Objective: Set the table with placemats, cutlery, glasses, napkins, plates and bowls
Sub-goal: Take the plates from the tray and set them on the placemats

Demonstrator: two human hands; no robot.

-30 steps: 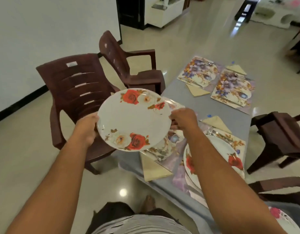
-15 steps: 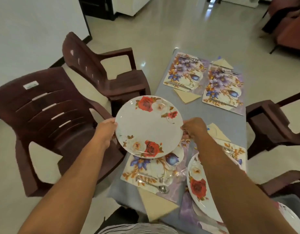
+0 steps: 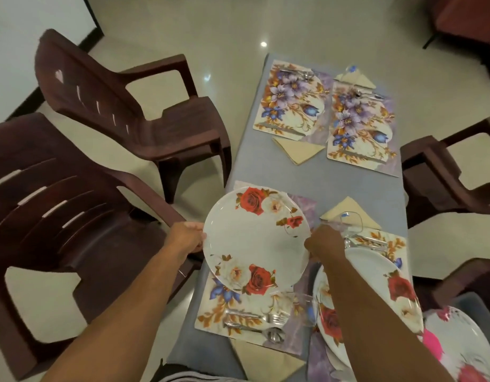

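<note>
I hold a white plate with red roses by its two edges, my left hand on the left rim and my right hand on the right rim. It hovers over the near-left floral placemat, where a fork and spoon lie beside a beige napkin. A second rose plate rests on the near-right placemat, partly hidden by my right arm. A clear glass stands just beyond my right hand.
Two far placemats carry cutlery, with beige napkins nearby. Dark brown plastic chairs stand left of the grey table, more chairs to the right. A pink-patterned plate sits at the lower right.
The plate has come down and to the right, from above the chair's edge to over the near-left placemat. My view has tilted downward toward the table.
</note>
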